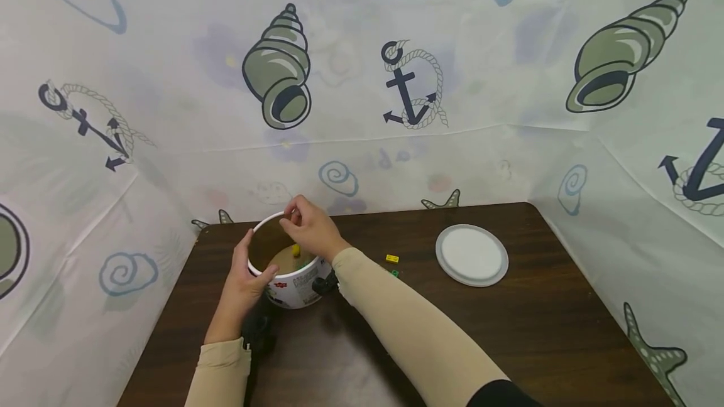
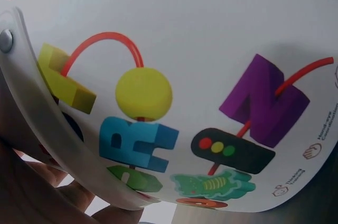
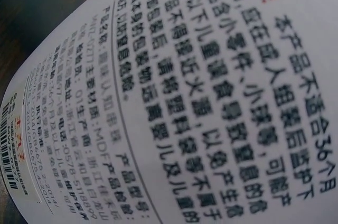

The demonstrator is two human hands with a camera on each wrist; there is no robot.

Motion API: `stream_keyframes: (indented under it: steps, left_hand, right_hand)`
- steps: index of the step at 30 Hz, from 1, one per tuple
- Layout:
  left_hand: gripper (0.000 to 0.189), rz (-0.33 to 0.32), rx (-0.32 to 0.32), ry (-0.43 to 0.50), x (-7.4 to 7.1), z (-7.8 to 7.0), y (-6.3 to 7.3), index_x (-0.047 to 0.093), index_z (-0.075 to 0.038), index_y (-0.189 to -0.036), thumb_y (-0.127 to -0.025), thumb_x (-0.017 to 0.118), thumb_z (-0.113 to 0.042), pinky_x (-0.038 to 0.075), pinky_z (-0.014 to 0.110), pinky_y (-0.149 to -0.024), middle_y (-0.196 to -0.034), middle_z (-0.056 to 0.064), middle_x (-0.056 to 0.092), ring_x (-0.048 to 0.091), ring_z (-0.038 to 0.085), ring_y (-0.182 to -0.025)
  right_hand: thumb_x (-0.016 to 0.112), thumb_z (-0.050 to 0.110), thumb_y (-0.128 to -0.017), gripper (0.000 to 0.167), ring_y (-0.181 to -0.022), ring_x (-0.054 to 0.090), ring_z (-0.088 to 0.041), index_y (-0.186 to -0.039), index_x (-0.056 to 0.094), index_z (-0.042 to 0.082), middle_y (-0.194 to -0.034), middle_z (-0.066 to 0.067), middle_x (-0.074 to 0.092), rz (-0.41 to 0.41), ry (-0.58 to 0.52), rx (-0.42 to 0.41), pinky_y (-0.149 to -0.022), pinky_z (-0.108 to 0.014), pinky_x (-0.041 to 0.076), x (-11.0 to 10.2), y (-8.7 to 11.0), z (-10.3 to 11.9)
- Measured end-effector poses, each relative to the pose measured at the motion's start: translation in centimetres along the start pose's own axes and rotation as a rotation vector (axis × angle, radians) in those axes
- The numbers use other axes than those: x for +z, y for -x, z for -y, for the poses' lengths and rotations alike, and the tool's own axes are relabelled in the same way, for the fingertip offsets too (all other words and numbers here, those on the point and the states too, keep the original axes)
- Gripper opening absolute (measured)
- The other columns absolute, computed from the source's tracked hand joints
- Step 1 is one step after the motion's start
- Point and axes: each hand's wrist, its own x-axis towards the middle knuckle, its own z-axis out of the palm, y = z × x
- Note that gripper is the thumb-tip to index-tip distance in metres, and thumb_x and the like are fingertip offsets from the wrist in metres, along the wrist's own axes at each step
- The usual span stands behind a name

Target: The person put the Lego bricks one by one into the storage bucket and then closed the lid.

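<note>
While left hand [image 1: 240, 281] grips, toy bucket [image 1: 298, 293] stands mouth-up

Left: thumb and fingers clasp the bucket's rim. Bucket at table [image 1: 526, 338], far left part; axis near vertical. Print: blue letter R [image 2: 137, 142], purple letter N [image 2: 264, 100], "Thinking"; warning text [image 3: 211, 97] includes "36个月", "MDF". Right hand [image 1: 312, 229]: fingers bent over far-right rim; cannot tell whether anything is pinched. Further right: yellow block [image 1: 392, 259], green block [image 1: 394, 273], round white lid [image 1: 472, 255].

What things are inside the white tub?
Inside the white tub, a small yellow piece and something green, hard to make out, can be seen. The right hand covers part of the interior, so what lies behind it cannot be seen.
</note>
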Motion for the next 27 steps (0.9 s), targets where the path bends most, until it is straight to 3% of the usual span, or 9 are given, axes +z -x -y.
stream_keyframes:
  steps: [8,13,19,23,27]
  left_hand:
    - [0.108,-0.007,0.001,-0.006,0.0,0.2,0.0,0.01,-0.012,-0.176,-0.095,0.081,-0.025,0.028,0.073,-0.125,-0.176,0.025,0.02,0.032,0.049,-0.155]
    - [0.108,-0.015,0.009,-0.01,0.0,0.0,0.0,0.011,-0.012,-0.176,-0.094,0.081,-0.022,0.029,0.072,-0.125,-0.176,0.025,0.021,0.033,0.046,-0.155]
    - [0.106,-0.015,0.022,-0.004,0.1,-0.2,0.0,0.012,-0.011,-0.176,-0.094,0.08,-0.019,0.033,0.068,-0.122,-0.175,0.025,0.022,0.035,0.044,-0.153]
    - [0.107,-0.022,0.009,-0.006,0.1,-0.1,0.3,0.012,-0.013,-0.176,-0.095,0.081,-0.022,0.032,0.071,-0.123,-0.175,0.025,0.022,0.036,0.045,-0.153]
    - [0.107,-0.031,0.012,-0.01,0.0,-0.1,0.2,0.013,-0.013,-0.176,-0.094,0.082,-0.024,0.03,0.072,-0.123,-0.175,0.025,0.022,0.034,0.046,-0.154]
  right_hand:
    - [0.066,0.031,-0.109,0.017,-0.079,0.058,-0.011,-0.122,0.06,0.023,-0.095,0.005,0.062,0.042,0.031,-0.056,-0.07,-0.022,0.048,-0.1,0.4,0.0]
    - [0.064,0.03,-0.11,0.016,-0.078,0.056,-0.009,-0.123,0.06,0.023,-0.099,0.008,0.061,0.087,0.087,-0.154,-0.07,-0.02,0.046,-0.1,0.9,-0.2]
    - [0.065,0.024,-0.109,0.011,-0.081,0.057,-0.006,-0.119,0.065,0.021,-0.097,0.009,0.065,0.044,0.19,-0.274,-0.073,-0.018,0.047,-0.1,2.1,-0.8]
    - [0.067,0.015,-0.106,0.007,-0.096,0.061,-0.011,-0.112,0.07,0.016,-0.102,0.003,0.069,0.039,0.104,-0.353,-0.091,-0.027,0.051,-0.6,3.4,-1.9]
    - [0.065,0.017,-0.108,0.008,-0.136,0.059,-0.018,-0.113,0.071,0.015,-0.121,0.001,0.07,0.085,0.049,-0.358,-0.121,-0.041,0.045,-1.8,5.1,-3.4]
